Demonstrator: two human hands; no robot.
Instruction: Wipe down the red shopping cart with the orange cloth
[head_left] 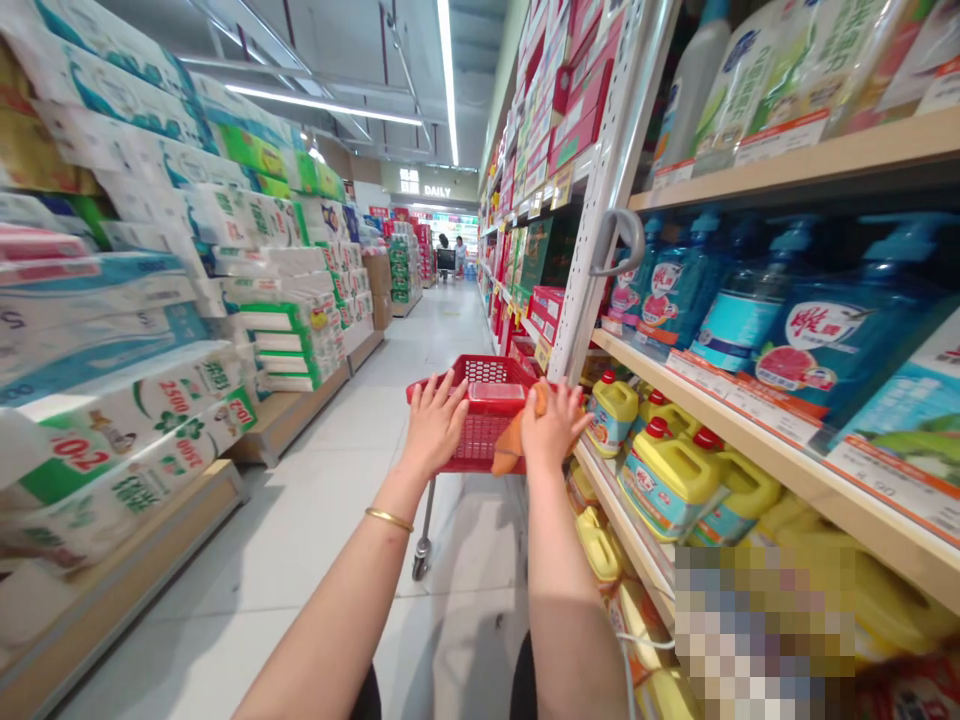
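A red shopping cart (pixel 480 440) stands right in front of me, with a red handle bar (pixel 495 398) across its near side. My left hand (pixel 433 425), below a gold bangle (pixel 388 519), lies on the bar's left end with its fingers stretched out over it. At the right end, my right hand (pixel 551 425) holds an orange cloth (pixel 510 445) against the bar. Part of the cloth shows between thumb and fingers, and part hangs below the palm. The fingers partly hide the bar.
Shelves on the right hold blue pump bottles (pixel 810 340) and yellow jugs (pixel 667 475), close beside the cart. A grey ring (pixel 626 240) sticks out from the white shelf post (pixel 592 230). Stacked tissue packs (pixel 150 430) line the left. Tiled floor (pixel 420 320) runs ahead towards people far off.
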